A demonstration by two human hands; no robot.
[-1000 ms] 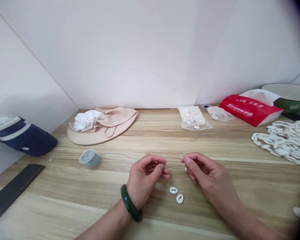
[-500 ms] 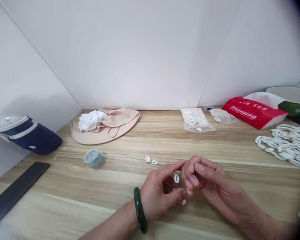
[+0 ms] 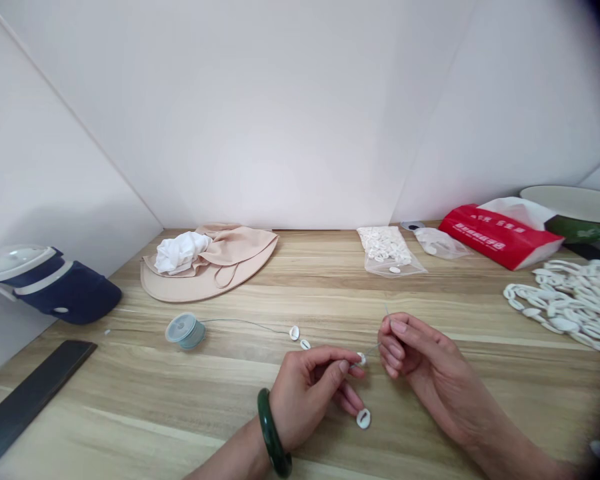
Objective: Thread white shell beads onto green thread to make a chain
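My left hand (image 3: 303,393), with a green bangle (image 3: 273,433) at its wrist, pinches a thin grey-green thread between thumb and index finger. A small white cowrie shell (image 3: 362,359) sits at those fingertips, partly covered by them. Another cowrie shell (image 3: 363,419) is just below the lower fingers. To the right, my right hand (image 3: 430,373) is closed on the thread, whose tip (image 3: 387,309) sticks up above thumb and index finger. From the spool (image 3: 186,331) the thread (image 3: 250,324) runs across the wooden table to two more shells (image 3: 294,333) left of my hands.
At the back lie a beige hat (image 3: 250,267) with a white cloth (image 3: 181,252), a bag of shells (image 3: 386,250) and a red tissue pack (image 3: 500,237). Shell strands (image 3: 570,303) are heaped at right. A blue jug (image 3: 70,287) and a dark strip (image 3: 35,400) are at left.
My hands have drawn apart, the left moving down and left. Thread now shows between them, its tip standing above my right fingers. The lower shell has come into fuller view.
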